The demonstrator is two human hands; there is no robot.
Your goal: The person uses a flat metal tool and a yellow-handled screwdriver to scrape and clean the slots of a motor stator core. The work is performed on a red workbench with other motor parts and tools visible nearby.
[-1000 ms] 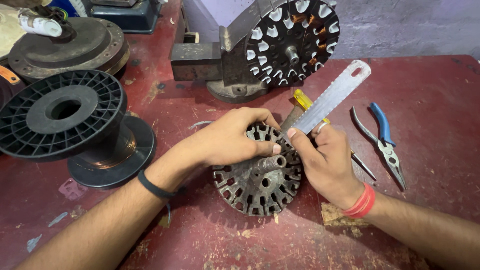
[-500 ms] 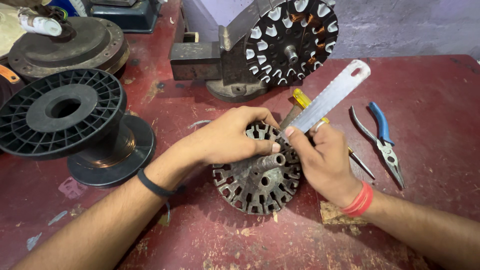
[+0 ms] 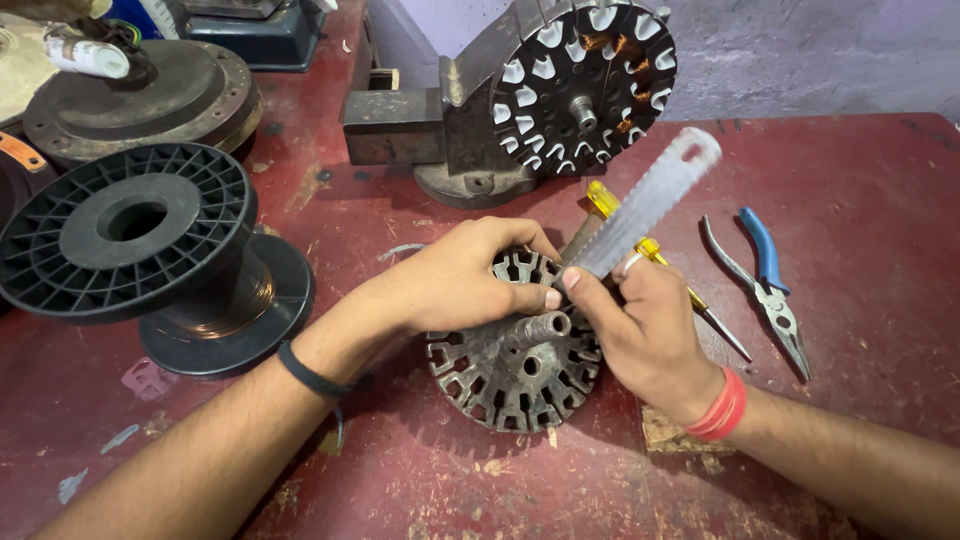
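Hands at work: the slotted stator core (image 3: 515, 355), lying flat on the red table (image 3: 880, 200), is gripped by the left hand (image 3: 465, 275); a steel ruler (image 3: 648, 203) is pinched closed in the right hand (image 3: 645, 330). Blue-handled pliers (image 3: 765, 280) lie right; a black spool (image 3: 140, 250) stands left.

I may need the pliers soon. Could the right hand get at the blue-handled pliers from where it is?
Probably yes. The blue-handled pliers lie in the open on the red table, just beside the right hand, with nothing over them. That hand holds a metal ruler, though, so it isn't free.

Black wristband (image 3: 312, 372), red bangles (image 3: 722, 408), perhaps ring (image 3: 631, 263)
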